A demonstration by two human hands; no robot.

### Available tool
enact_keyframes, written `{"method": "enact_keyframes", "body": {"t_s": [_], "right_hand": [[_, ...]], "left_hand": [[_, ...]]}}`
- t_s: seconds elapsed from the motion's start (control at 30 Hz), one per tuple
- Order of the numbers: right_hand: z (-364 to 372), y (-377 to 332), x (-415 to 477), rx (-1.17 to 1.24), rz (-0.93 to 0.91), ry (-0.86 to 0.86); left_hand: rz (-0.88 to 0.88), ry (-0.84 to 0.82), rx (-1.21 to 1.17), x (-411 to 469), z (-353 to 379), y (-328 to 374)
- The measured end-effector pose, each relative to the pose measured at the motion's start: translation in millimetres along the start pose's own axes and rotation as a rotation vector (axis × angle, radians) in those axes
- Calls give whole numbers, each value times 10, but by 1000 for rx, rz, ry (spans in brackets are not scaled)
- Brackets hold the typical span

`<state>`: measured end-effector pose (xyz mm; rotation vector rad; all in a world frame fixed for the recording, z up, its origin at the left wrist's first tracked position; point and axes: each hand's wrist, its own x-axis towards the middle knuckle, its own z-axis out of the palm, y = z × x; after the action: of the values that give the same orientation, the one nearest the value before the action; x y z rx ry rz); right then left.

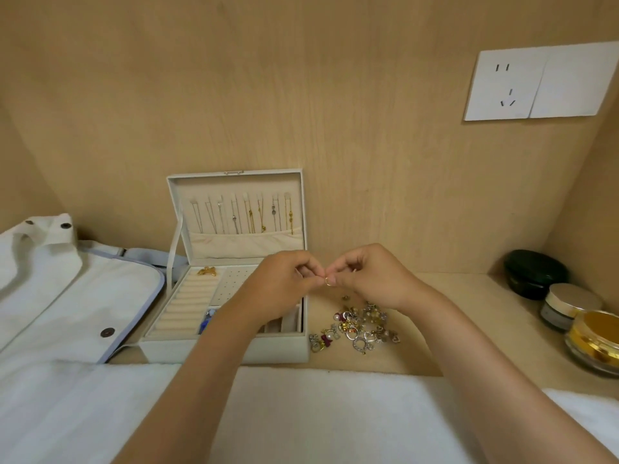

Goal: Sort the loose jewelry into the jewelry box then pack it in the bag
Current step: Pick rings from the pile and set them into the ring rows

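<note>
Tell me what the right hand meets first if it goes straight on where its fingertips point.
Probably the left hand: the right hand points leftward at its fingertips, only the small gold ring it pinches between them. Whether the left pinches it too is unclear.

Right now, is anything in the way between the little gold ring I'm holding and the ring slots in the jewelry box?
Only your own left hand: it hangs over the jewelry box, between the gold ring and the ring rolls on the box's left side. The lid stands open.
</note>
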<state>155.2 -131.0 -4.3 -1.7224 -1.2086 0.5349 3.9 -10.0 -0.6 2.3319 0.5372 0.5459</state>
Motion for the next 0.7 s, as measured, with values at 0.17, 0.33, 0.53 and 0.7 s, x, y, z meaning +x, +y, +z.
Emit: {"method": "enact_keyframes", "body": {"t_s": [0.17, 0.33, 0.53, 0.7], "right_hand": [[355, -156, -48, -42, -27, -32], [500, -194, -117, -171, -68, -91], [573, -185, -127, -266, -47, -160], [542, -223, -88, -31, -52, -136]], "left_hand": [[-36, 114, -47, -221, -344, -211], [-81, 161, -90, -380, -338, -353], [-12, 143, -162, -477, -239, -440], [-2, 188, -187, -525, -243, -459]]}}
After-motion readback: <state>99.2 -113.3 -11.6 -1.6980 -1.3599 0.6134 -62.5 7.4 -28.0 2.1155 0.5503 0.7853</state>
